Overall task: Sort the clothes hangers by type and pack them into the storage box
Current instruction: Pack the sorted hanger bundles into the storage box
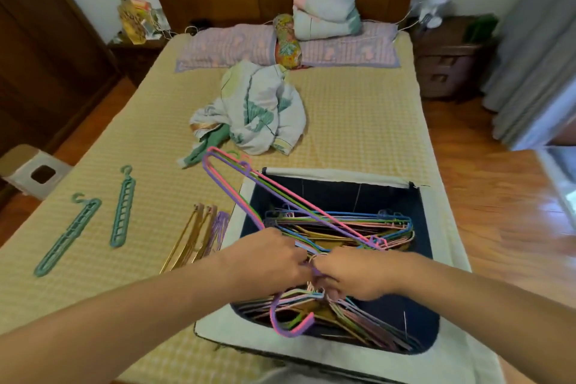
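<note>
A white fabric storage box with a dark blue lining sits on the bed, holding several coloured wire hangers. My left hand and my right hand grip the necks of a bundle of pink, purple and green wire hangers above the box. The bundle's hooks point toward me and its far end tilts up over the box's left rim. Two teal multi-hole plastic hangers lie on the bed at left. A small pile of gold and purple hangers lies beside the box.
A crumpled floral garment lies mid-bed behind the box. Pillows and folded bedding sit at the headboard. A white stool stands left of the bed; a dark nightstand at the right.
</note>
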A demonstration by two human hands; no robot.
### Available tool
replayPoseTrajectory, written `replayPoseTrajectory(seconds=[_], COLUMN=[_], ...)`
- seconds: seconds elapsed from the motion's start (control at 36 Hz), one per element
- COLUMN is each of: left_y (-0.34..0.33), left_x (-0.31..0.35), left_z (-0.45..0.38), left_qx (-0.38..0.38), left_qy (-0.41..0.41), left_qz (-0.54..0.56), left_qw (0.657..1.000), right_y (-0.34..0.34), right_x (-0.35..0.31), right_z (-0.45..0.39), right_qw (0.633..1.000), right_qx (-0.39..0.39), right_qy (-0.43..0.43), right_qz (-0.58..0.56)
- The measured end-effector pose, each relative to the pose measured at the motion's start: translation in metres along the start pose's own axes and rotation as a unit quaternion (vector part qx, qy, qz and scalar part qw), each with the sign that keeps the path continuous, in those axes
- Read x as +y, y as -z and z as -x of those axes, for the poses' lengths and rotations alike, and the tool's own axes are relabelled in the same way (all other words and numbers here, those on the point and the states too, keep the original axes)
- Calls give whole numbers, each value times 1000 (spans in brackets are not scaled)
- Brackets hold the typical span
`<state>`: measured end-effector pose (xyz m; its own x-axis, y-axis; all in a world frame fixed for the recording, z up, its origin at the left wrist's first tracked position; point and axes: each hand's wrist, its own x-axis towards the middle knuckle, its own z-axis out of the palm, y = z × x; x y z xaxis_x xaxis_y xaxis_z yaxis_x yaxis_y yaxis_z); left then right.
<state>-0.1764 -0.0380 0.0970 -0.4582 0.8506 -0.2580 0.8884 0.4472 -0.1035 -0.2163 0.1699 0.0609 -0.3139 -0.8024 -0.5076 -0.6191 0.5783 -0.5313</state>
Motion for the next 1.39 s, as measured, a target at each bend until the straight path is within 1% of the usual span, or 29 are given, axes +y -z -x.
replayPoseTrajectory(seconds=[0.06, 0.14, 0.19, 0.25, 0.28, 0.39, 0.44, 0.5, 0.58, 0.67, 0.72, 0.86, 0.92, 0.97, 1.03, 1.08, 1.14, 1.19, 1.22, 1.25, 1.31, 1.36, 1.39], left_y=[-21, -36, -41, -49, -54, -64, -70, -79, -102, -141, -165, -221, -237, -248, -249, -247, -242, -233, -227, -222, -208, -195, -191], left_x=[-4, -9, -14, -19, -23, -36, -36, -36, -37, -50, -58, -91, -99, -101, -98, -88, -69, -49, -38, -28, -10, 3, 9], left_z=[-9, -17, -20, -21, -21, -20, -28, -45, -79, -111, -120, -118, -110, -104, -103, -103, -101, -99, -98, -97, -93, -87, -85], left_qx=[0, -9, -31, -48, -64, -179, -176, -152, -111, -115, -131, -151, -149, -160, -177, -203, -211, -188, -175, -169, -177, -176, -158], left_qy=[-5, -1, 14, 44, 56, 61, 57, 67, 87, 93, 121, 195, 224, 252, 300, 352, 387, 420, 440, 460, 476, 471, 467], left_qz=[-11, -4, 51, 119, 132, 118, 109, 64, 14, 9, 19, 59, 57, 35, 2, 2, 41, 107, 156, 215, 351, 467, 506], left_qw=[1000, 1000, 998, 991, 988, 975, 977, 984, 990, 989, 984, 967, 961, 954, 937, 914, 897, 881, 867, 845, 787, 728, 708], right_y=[-21, -41, -49, -54, -56, -61, -64, -68, -77, -89, -94, -87, -82, -82, -89, -98, -105, -107, -107, -107, -107, -107, -109], right_x=[18, 37, 45, 49, 50, 67, 81, 92, 105, 125, 134, 155, 160, 163, 169, 173, 174, 172, 170, 168, 163, 160, 162], right_z=[-6, -7, -5, -2, 0, 4, 2, -2, -7, -22, -33, -84, -108, -124, -131, -131, -129, -125, -122, -119, -110, -104, -103], right_qw=[998, 993, 990, 989, 990, 990, 989, 988, 987, 980, 977, 969, 965, 965, 963, 960, 956, 954, 954, 952, 949, 949, 950], right_qx=[49, 107, 128, 134, 134, 108, 93, 85, 53, 24, 31, 80, 95, 98, 107, 118, 134, 149, 156, 166, 176, 160, 143], right_qy=[-37, -52, -60, -55, -48, -45, -53, -71, -127, -181, -196, -188, -192, -201, -213, -229, -241, -241, -239, -240, -245, -245, -245], right_qz=[21, 19, 7, 3, 11, 74, 99, 105, 89, 75, 75, 136, 150, 139, 124, 113, 103, 94, 93, 93, 94, 116, 131])
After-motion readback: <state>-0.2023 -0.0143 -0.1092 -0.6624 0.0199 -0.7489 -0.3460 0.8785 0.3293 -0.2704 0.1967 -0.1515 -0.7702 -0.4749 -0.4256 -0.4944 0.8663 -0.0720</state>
